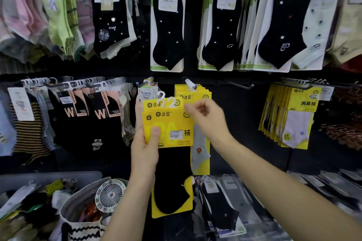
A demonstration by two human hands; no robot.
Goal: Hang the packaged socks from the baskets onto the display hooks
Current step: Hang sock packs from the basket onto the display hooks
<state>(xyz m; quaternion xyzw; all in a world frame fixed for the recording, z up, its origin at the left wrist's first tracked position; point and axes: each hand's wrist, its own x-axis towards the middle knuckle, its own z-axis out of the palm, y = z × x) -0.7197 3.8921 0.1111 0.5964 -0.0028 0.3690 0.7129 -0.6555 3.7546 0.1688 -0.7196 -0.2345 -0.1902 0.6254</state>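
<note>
My left hand (145,146) grips a small stack of yellow-carded sock packs (168,123) with black socks hanging below, white plastic hangers at the top. My right hand (205,117) is at the stack's top right corner, fingers pinched near the cards; it is blurred. Just behind hangs a row of the same yellow packs (195,94) on a display hook (191,83). A bare hook (241,85) juts out to the right of it.
A grey basket (49,178) of mixed sock packs sits lower left, with a fabric bag (78,213) holding a small fan (110,195). Loose sock packs (221,205) lie on the shelf below. Hooks full of socks cover the wall above and on both sides.
</note>
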